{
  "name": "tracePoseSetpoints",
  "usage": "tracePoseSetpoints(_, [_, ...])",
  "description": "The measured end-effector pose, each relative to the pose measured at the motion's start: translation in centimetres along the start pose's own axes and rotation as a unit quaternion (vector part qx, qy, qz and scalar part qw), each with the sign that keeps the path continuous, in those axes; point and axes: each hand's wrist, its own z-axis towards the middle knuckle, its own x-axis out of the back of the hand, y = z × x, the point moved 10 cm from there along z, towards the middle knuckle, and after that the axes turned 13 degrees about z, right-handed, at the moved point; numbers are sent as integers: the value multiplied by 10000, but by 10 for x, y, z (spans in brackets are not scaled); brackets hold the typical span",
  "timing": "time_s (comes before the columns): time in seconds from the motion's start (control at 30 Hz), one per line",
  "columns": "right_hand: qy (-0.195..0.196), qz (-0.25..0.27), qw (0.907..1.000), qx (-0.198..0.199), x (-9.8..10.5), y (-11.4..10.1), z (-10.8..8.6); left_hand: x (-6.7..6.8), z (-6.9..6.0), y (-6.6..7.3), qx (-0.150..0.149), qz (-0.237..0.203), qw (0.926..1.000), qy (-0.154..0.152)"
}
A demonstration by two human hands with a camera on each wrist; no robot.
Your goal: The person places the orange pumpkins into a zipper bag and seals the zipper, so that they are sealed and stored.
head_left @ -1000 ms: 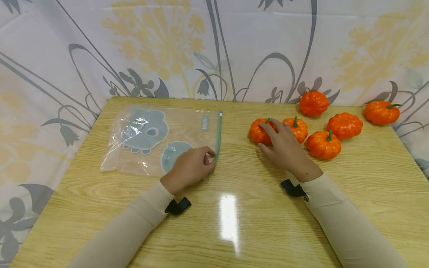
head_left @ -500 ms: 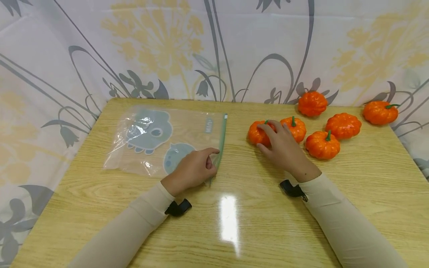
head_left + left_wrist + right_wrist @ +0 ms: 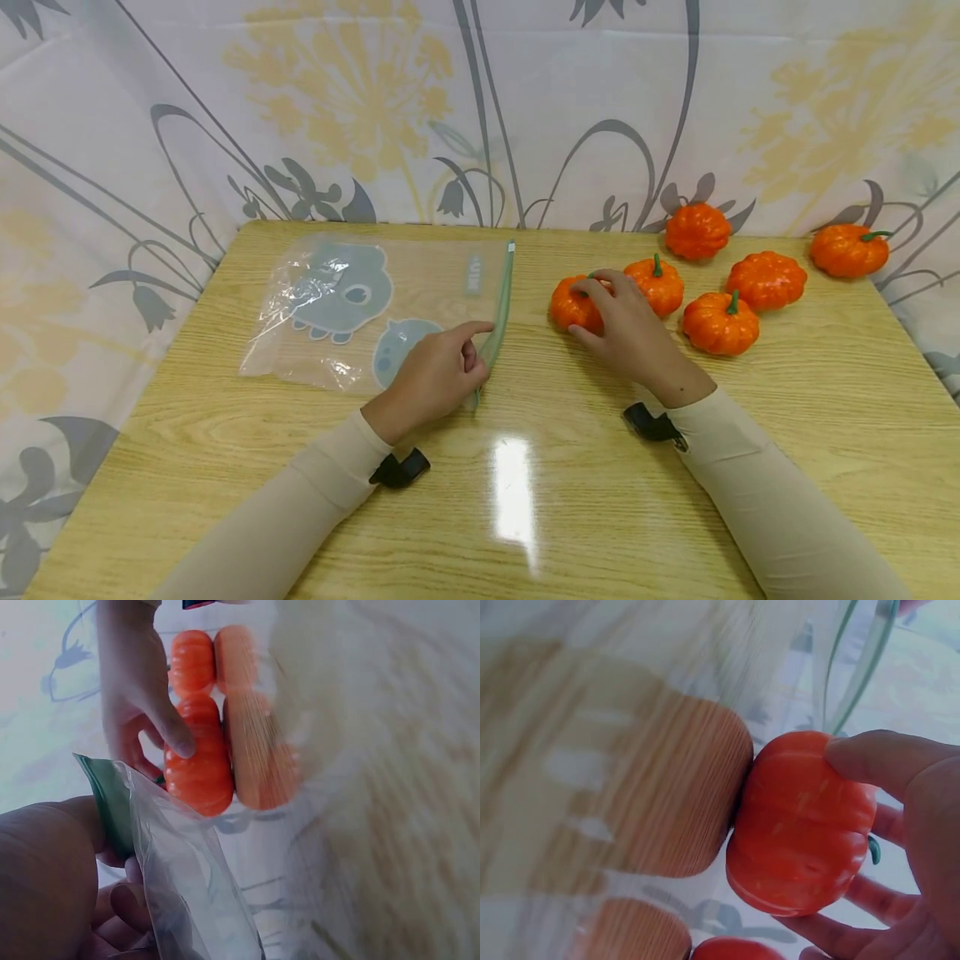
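The clear zip bag (image 3: pixel 420 279) with blue-grey cartoon prints lies at the left of the head view. My left hand (image 3: pixel 431 375) pinches its green edge (image 3: pixel 498 321) near the lower corner; the left wrist view shows that green strip (image 3: pixel 111 810) raised beside the thumb. With thumb and fingers, my right hand (image 3: pixel 637 337) grips the leftmost orange pumpkin (image 3: pixel 573 305), whose green stem is partly hidden by fingers. In the right wrist view the thumb lies on the upper side of this pumpkin (image 3: pixel 802 825), and fingers curl below and behind it.
Several other orange pumpkins stand to the right: one (image 3: pixel 657 287) close beside my right hand, others (image 3: pixel 721 324) (image 3: pixel 767 281) (image 3: pixel 698 232) behind or beside it, and one (image 3: pixel 849 251) at the far right. A patterned cloth (image 3: pixel 555 108) hangs along the table's (image 3: pixel 585 475) back edge.
The bag has shifted right with my left hand, and its green edge now bows and shows wider. My right hand and the gripped pumpkin have moved slightly left.
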Motion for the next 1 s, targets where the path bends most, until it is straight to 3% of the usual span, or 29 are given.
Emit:
tracePoseSetpoints(0.43, [496, 468, 9964, 496, 10, -31, -2, 6, -1, 3, -16, -162, 9997, 185])
tracePoseSetpoints(0.63, [534, 752, 9924, 815, 2, -48, -10, 3, -5, 7, -80, -317, 9994, 140])
tracePoseSetpoints(1.0, [621, 908, 9845, 1363, -4, -67, -16, 8, -3, 13, -184, -282, 9987, 382])
